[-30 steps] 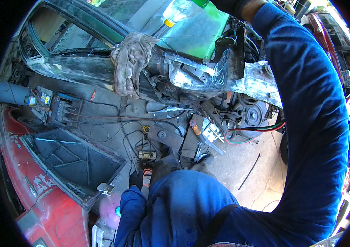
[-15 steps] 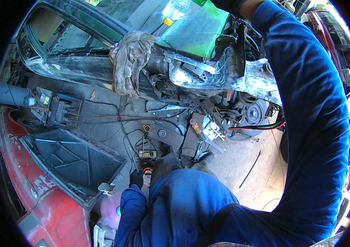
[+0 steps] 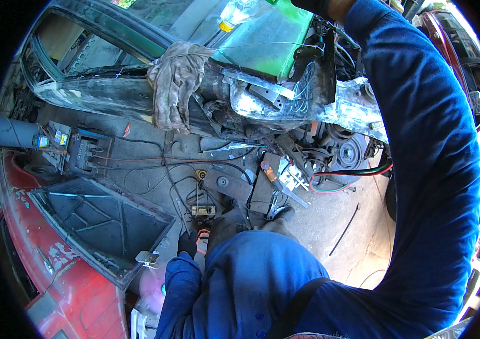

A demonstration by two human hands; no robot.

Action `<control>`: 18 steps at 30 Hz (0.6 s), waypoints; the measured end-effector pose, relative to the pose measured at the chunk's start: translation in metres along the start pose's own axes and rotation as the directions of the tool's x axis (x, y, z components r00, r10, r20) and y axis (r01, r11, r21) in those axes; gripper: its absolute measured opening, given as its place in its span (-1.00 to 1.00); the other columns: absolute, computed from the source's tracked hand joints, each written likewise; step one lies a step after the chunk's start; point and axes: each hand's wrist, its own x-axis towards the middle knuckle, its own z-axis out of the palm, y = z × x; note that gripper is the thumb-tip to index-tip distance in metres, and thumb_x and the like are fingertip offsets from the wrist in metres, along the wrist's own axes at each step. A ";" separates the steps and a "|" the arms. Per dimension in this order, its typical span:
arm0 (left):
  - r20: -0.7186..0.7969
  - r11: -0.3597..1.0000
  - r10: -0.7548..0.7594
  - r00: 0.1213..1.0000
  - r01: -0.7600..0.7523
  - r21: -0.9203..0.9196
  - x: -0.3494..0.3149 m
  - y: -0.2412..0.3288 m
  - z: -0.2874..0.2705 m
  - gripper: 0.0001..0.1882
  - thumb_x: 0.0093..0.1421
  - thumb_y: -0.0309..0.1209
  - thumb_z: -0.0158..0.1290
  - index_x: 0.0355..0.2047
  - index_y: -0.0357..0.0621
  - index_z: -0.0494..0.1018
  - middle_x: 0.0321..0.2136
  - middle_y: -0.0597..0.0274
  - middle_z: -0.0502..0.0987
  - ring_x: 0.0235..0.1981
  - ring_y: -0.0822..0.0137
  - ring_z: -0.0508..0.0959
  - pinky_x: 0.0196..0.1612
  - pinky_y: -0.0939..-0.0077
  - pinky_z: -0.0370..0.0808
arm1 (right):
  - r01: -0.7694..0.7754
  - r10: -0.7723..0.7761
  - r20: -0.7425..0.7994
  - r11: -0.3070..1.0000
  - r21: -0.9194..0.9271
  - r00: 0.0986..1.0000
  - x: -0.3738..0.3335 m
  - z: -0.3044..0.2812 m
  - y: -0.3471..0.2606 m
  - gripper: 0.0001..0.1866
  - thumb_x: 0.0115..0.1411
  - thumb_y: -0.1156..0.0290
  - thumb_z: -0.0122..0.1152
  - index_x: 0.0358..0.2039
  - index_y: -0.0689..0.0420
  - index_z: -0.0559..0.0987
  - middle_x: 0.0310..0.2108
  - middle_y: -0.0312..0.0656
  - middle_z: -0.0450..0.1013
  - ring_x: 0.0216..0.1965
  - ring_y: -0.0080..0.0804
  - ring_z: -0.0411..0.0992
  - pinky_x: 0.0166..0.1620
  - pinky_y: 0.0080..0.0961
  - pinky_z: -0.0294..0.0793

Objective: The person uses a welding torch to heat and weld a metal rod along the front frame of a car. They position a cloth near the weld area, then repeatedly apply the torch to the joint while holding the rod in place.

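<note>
My left hand (image 3: 187, 243), in a dark glove, hangs low beside my leg. Its fingers look curled, but what they hold, if anything, is too dark to make out. Right beside it is an orange, loop-shaped thing (image 3: 202, 239). My right arm reaches up and forward, and its dark-gloved hand (image 3: 314, 5) is cut by the upper edge, so its fingers are hidden. Nearest to that hand is the green-tinted windshield (image 3: 271, 48) of a stripped car body. A clear plastic bottle with a yellow cap (image 3: 226, 26) lies on the glass.
A grey rag (image 3: 175, 79) drapes over the car body. Cables, metal plates (image 3: 226, 184) and an angle grinder (image 3: 268, 169) lie around my feet. To the left are a loose dark panel (image 3: 98, 226), a red car (image 3: 76, 282) and a boxy machine (image 3: 90, 150) beside a grey cylinder (image 3: 14, 131).
The view has shifted very slightly. Both hands stay in nearly the same places.
</note>
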 end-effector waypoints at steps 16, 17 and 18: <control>0.039 0.996 0.010 0.999 -0.006 -0.093 0.009 -0.008 0.003 -0.48 0.39 -0.05 0.11 -0.06 -0.37 0.62 -0.12 -0.35 0.66 -0.05 -0.34 0.62 0.02 -0.02 0.50 | -0.005 0.004 0.014 1.000 0.023 1.000 -0.005 0.005 0.002 -0.60 0.33 0.40 0.10 0.16 -0.10 0.63 -0.11 -0.12 0.57 -0.10 -0.13 0.59 -0.03 -0.17 0.53; 0.044 0.997 0.007 0.999 -0.004 -0.082 0.010 -0.010 0.003 -0.48 0.39 -0.05 0.10 -0.06 -0.37 0.62 -0.12 -0.35 0.66 -0.05 -0.34 0.62 0.02 -0.02 0.50 | -0.002 0.001 0.009 1.000 0.024 1.000 -0.005 0.005 0.002 -0.60 0.33 0.40 0.10 0.16 -0.10 0.63 -0.11 -0.12 0.57 -0.11 -0.13 0.59 -0.03 -0.17 0.53; 0.048 0.997 0.005 0.999 -0.001 -0.073 0.010 -0.012 0.004 -0.49 0.39 -0.06 0.10 -0.06 -0.37 0.62 -0.12 -0.35 0.66 -0.05 -0.34 0.62 0.02 -0.02 0.50 | -0.005 0.005 0.015 1.000 0.022 1.000 -0.005 0.005 0.002 -0.60 0.33 0.41 0.10 0.15 -0.10 0.63 -0.11 -0.11 0.57 -0.11 -0.12 0.59 -0.03 -0.17 0.53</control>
